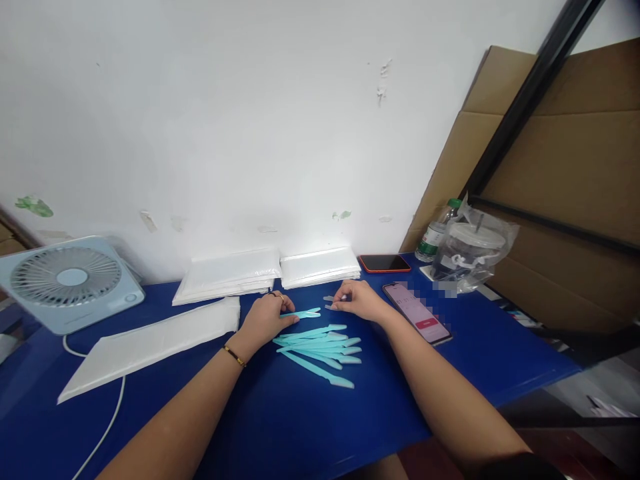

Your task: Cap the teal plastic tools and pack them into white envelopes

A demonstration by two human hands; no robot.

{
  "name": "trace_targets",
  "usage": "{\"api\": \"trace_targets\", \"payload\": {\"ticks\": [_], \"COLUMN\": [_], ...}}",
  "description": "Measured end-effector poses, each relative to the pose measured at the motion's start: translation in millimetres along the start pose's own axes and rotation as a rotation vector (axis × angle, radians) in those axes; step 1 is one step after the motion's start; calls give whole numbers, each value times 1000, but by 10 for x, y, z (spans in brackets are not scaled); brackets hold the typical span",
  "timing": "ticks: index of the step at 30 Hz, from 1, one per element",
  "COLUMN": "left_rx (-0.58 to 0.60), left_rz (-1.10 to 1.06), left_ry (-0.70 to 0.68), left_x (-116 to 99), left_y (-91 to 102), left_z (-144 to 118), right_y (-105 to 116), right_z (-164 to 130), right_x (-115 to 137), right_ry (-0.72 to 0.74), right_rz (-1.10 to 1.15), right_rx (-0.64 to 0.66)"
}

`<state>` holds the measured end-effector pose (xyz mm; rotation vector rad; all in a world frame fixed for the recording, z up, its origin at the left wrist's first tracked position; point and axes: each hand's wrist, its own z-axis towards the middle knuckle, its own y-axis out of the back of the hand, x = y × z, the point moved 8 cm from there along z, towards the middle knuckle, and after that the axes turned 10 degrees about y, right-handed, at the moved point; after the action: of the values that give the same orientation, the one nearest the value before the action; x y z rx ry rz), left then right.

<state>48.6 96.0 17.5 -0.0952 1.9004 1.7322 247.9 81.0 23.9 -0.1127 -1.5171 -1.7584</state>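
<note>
My left hand (267,319) is closed, with thumb and fingers pinching a turquoise eyebrow razor (306,313) whose blade end points right. The blade end looks forked, so a second razor may be in the grip; I cannot tell. A short gap to the right, my right hand (359,300) pinches a small clear plastic blade cover (330,307). Another clear piece (328,298) shows just beside those fingertips. Nearer to me, several turquoise eyebrow razors (320,343) lie fanned out on the blue table, their blade ends toward the right.
Stacks of white packets (227,273) stand against the wall, with a long white packet (155,343) at left. A fan (73,280) and its cable are farther left. Two phones, a lit one (417,313) and a dark one (385,263), a bottle (434,237) and a bagged cup (470,253) sit right.
</note>
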Motion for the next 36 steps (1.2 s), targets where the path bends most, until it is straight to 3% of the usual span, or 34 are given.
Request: {"api": "trace_targets", "payload": {"ticks": [4,7,12,17,20,25,28,32,36], "left_rx": [62,152,144,30,19,185,256,246,168], "left_rz": [-25,-10,15,71,68,19,22,13,38], "left_ry": [-69,-142,-112,-3,-6,-163,-171,-152,-61], "left_x": [-185,-296,-236,-50,-70,-341,-390,-340,-153], "left_y": [-30,-125,-137,40,80,-88,-178,-160,-49], "left_z": [-98,-162,-116,-39,-70,-222,-270,-234,-118], "right_y": [-123,-224,-251,-37,32,-188,-289,-260,-91], "right_z": [-80,-100,-57,-49,-74,-150,-174,-143,-88], "right_x": [141,182,107,-52,17,279,314,285,117], "right_ry": [68,80,66,-39,-22,108,122,125,35], "right_rz": [37,42,88,-11,21,144,148,157,106], "right_rx": [207,267,201,59,53,313,385,321,165]}}
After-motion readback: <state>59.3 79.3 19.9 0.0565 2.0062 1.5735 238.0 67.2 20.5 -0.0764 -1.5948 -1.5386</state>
